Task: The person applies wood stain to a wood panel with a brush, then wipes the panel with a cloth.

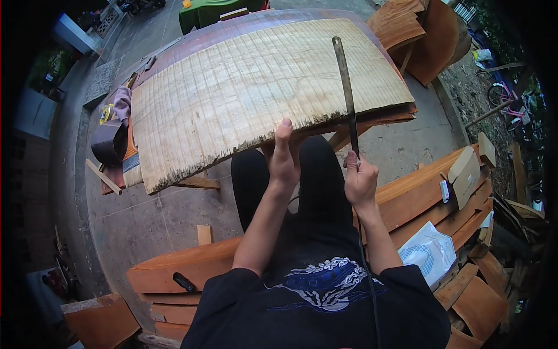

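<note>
stacked reddish planks (192, 264) line the concrete yard beneath the seated person. right hand (360, 181) is clenched around a long, thin metal blade (346, 87) rising over the slab; its lower end is hidden in the fist. left hand (283, 156) presses the ragged near edge of the pale, saw-ridged wood slab (256, 87), fingers hidden underneath.

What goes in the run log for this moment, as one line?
left hand: grips near edge of wood slab | right hand: holds long metal rod upright over slab | person seated

Soft daylight, sharp centre, strong fisheye warp, dark corners.
</note>
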`<state>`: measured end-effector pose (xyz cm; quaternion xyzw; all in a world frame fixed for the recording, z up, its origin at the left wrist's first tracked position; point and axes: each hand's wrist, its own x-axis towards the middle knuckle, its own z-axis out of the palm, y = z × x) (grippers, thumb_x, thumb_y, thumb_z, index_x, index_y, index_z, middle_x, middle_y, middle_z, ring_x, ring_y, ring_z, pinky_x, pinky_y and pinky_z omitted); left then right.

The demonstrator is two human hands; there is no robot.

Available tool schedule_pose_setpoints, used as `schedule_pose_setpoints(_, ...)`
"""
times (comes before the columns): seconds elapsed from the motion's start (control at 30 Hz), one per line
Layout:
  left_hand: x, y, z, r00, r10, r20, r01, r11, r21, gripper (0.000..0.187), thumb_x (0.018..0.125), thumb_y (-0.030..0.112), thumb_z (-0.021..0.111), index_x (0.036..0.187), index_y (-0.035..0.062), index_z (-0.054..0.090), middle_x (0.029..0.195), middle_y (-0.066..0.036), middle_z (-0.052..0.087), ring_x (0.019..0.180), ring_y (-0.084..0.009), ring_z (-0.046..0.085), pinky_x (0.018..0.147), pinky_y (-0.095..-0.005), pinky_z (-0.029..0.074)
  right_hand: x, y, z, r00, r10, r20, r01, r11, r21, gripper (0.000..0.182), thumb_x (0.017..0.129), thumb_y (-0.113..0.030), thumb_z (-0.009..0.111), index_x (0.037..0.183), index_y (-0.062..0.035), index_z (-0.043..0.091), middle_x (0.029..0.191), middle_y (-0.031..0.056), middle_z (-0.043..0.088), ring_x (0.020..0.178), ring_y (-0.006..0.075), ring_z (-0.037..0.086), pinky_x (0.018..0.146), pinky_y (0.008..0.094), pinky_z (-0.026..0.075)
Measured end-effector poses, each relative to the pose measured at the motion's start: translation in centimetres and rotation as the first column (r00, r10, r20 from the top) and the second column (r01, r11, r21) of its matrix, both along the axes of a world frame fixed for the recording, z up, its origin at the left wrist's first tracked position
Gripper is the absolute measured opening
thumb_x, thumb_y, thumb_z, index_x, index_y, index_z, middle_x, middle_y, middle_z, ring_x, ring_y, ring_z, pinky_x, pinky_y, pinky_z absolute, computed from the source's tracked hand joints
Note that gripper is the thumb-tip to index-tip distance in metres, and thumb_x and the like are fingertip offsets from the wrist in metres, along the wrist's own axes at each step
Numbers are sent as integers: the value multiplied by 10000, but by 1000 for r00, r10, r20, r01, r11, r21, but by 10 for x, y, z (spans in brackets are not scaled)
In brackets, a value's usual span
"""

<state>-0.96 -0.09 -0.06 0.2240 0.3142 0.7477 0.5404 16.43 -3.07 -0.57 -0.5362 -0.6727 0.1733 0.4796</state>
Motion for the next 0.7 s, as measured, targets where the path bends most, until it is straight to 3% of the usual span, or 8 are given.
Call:
schedule_pose_setpoints(0.1,1,-4,5,999,-21,-35,18,997,-78,608,1024,462,651,1449,35,566,1386,-103,657,1281,-236,636,1121,-454,484,8,10,21,998,38,57,-30,990,-140,405,1141,-269,540,866,1,665,639,215,606,607,445,651,559,494,457)
schedule_pose_setpoints(0.23,-1,0,-3,999,-51,-19,51,999,-3,568,1026,461,647,1397,34,600,1305,-102,697,1220,-238,666,1089,-432,502,4,9,17,993,-15,116,22,998,-60,388,1140,-269,545,907,4,693,640,215,613,623,454,665,560,498,465)
schedule_pose_setpoints(0.27,0,-3,2,999,-34,-20,33,997,-68,564,1025,454,648,1391,26,603,1313,-116,695,1221,-241,666,1098,-439,500,9,1,-4,989,-34,141,39,999,-33,376,1136,-270,555,952,15,717,650,224,630,627,462,671,553,496,470)
schedule_pose_setpoints(0.33,1,3,1,998,46,40,-44,997,-58,553,1023,454,653,1369,24,617,1308,-115,700,1210,-237,672,1095,-440,504,7,4,-2,994,-7,113,12,999,-40,389,1136,-280,554,964,25,724,652,230,637,624,461,673,545,488,476)
schedule_pose_setpoints(0.47,-3,1,-12,999,-33,13,34,998,-58,588,1025,452,637,1417,17,584,1347,-114,684,1246,-244,653,1117,-451,486,3,22,40,981,16,193,18,985,-172,396,1137,-276,555,893,0,699,637,202,638,610,436,681,550,481,486)
schedule_pose_setpoints(0.57,4,-2,4,998,21,53,-15,994,-107,551,1035,444,620,1371,8,626,1298,-117,708,1217,-247,669,1111,-449,490,10,6,-10,995,-3,104,3,1000,2,398,1139,-275,552,878,-4,680,629,209,614,594,448,654,540,491,466)
schedule_pose_setpoints(0.6,7,-1,12,997,68,44,-65,996,-54,553,1034,448,619,1362,2,628,1295,-122,709,1213,-255,672,1109,-450,490,12,4,-14,999,22,46,-21,1000,-17,388,1137,-270,552,884,-4,676,628,215,596,596,458,639,536,496,449)
schedule_pose_setpoints(0.7,0,-2,1,999,-42,-17,42,999,-17,627,1023,462,631,1440,-2,562,1401,-139,654,1290,-264,632,1138,-465,474,3,17,30,994,41,102,-32,996,-86,371,1135,-261,557,909,1,692,621,216,590,592,461,634,532,486,448)
